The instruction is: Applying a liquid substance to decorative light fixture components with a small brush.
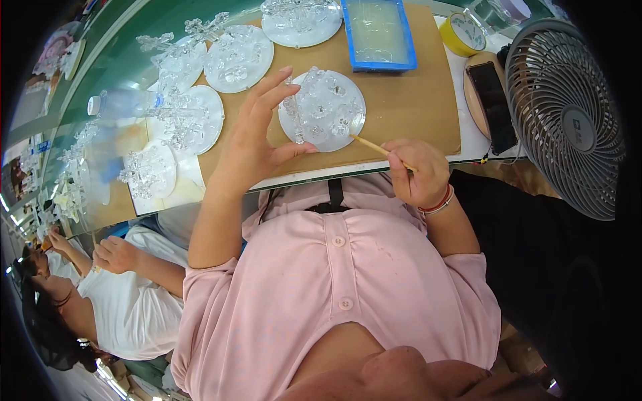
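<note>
A round clear disc (334, 137) lies on the brown cardboard before me, with clear, glassy ornaments clustered on its top. My left hand (251, 137) spans its left side, the thumb tip at the lower rim and the fingertips at the upper left. Between thumb and fingers runs a clear rod-like piece (292, 113); whether the grip bears on it or only on the disc is hard to tell. Pinched in my right hand (421, 170) is a thin wooden stick (374, 146), its tip touching the disc's lower right part.
Several similar ornamented discs (239, 73) stand left and behind. A blue tray (381, 65) of pale material sits at the back. Yellow tape (461, 35), a phone (491, 100) and a grey fan (572, 120) are on the right. A plastic bottle (124, 103) and a co-worker (134, 301) are left.
</note>
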A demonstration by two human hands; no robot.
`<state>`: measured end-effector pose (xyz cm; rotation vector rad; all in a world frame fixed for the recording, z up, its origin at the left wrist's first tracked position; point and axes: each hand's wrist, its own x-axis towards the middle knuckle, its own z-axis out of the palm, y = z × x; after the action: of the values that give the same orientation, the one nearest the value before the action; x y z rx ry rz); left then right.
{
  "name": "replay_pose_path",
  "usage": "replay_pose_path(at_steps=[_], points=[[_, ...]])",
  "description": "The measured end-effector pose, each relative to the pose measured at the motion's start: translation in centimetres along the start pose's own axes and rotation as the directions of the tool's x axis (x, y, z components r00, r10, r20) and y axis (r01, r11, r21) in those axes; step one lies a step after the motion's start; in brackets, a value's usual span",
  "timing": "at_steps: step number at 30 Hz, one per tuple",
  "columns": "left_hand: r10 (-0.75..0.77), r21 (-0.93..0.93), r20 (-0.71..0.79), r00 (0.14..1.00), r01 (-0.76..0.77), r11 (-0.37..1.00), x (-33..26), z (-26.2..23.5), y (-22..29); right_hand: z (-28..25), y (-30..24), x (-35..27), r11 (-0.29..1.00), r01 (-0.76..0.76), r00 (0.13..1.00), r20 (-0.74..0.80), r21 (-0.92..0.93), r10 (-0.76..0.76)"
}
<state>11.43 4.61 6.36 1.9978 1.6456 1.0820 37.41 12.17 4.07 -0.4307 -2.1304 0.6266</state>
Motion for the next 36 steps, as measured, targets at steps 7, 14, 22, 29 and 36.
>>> replay_pose_path(at_steps=[7, 14, 22, 29, 36], points=[[-0.009, 0.030, -0.052, 0.999, 0.011, 0.999, -0.4, 0.4, 0.4, 0.4, -0.2, -0.6, 1.000, -0.001, 1.000, -0.019, 0.006, 0.001], [-0.038, 0.020, -0.137, 0.990, 0.041, 0.999, -1.2, 1.3, 0.5, 1.1, -0.2, -1.7, 0.999, -0.036, 0.999, -0.021, 0.041, 0.037], [-0.007, 0.041, -0.252, 0.968, 0.018, 0.999, -1.6, 3.0, 0.9, 2.0, 0.5, -2.4, 0.997, 0.058, 0.998, -0.022, 0.042, -0.058], [-0.073, 0.141, -0.354, 0.932, 0.130, 0.981, -1.5, 4.3, 1.9, 2.2, 1.4, -2.2, 0.997, 0.059, 0.998, -0.026, 0.059, -0.058], [-0.066, 0.129, -0.281, 0.957, 0.106, 0.986, -1.4, 2.6, 1.7, 0.3, 0.5, -2.3, 0.989, -0.123, 0.992, -0.030, 0.080, 0.126]])
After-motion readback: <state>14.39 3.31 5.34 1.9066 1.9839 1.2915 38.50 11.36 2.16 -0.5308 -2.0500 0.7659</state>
